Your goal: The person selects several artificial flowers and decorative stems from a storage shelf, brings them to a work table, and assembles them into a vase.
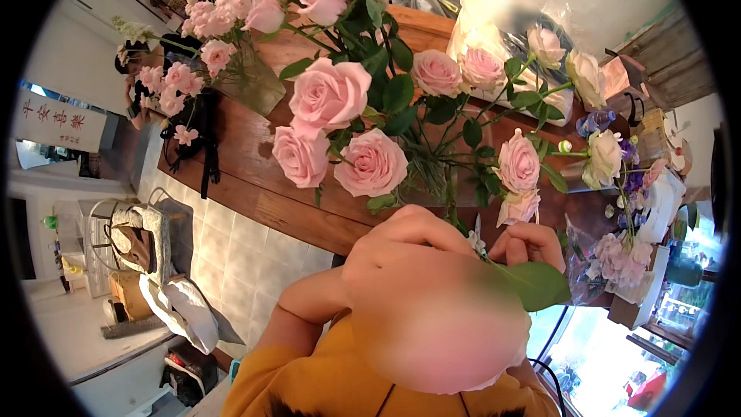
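Note:
My left hand [405, 243] is curled at the table's near edge, its fingertips by a green stem and a small pale object [476, 242]; its grip is hidden. To its right, my right hand [529, 246] has bent fingers beside the same stem, just above a large green leaf [535, 286]. Close to the camera, a pink bloom [486, 383] shows only its lower petals, the rest blurred. Beyond my hands, pink roses [370, 162] and paler roses [603, 159] spread on leafy stems from a clear container on the wooden table [312, 208].
A clear vase [255, 81] of pink flowers stands at the back left, near a black bag [202, 133] with straps. Plastic bags [480, 29] lie at the back. A bottle [596, 121] and more flowers [622, 258] are at right. Another person [139, 81] is at far left.

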The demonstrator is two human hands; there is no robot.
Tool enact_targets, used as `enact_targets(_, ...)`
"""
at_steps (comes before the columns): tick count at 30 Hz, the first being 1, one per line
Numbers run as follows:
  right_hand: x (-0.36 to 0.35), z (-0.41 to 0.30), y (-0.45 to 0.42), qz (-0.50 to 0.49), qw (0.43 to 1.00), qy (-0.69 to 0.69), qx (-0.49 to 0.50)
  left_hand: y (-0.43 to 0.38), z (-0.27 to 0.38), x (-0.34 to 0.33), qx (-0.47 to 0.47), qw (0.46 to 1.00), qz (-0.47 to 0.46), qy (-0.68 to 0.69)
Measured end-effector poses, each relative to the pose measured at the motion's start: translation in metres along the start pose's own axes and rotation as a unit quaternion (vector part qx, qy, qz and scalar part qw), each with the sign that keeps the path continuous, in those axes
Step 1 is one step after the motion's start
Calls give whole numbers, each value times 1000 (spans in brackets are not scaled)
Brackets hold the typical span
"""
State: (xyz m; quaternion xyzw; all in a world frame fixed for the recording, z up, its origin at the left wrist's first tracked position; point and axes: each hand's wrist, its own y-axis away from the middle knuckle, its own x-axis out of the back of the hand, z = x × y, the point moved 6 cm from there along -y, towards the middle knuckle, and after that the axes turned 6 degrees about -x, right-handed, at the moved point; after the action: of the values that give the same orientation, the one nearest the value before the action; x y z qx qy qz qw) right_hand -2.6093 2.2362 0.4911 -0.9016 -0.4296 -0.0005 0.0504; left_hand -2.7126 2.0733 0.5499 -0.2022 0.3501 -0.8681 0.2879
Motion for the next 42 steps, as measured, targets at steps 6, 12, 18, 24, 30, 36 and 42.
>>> enact_targets(6,9,-29,1,-51,985,-55,152,5,-3,-6,-11,999,43,17)
enact_targets(12,-17,-97,-31,-79,937,15,341,-10,-13,-4,117,988,75,72)
enact_targets(18,-28,-111,-45,-137,877,51,459,8,-45,-15,261,881,203,337)
enact_targets(24,-25,-113,-32,-90,807,83,578,26,-44,0,150,966,188,92)
enact_targets(30,-18,-103,-51,-106,837,15,536,8,-27,4,140,960,242,20)
enact_targets(36,-7,-76,-68,-26,902,-258,346,-11,-45,-7,116,919,282,251)
enact_targets(42,-17,-91,-36,-78,890,2,449,-23,-52,-12,120,927,268,235)
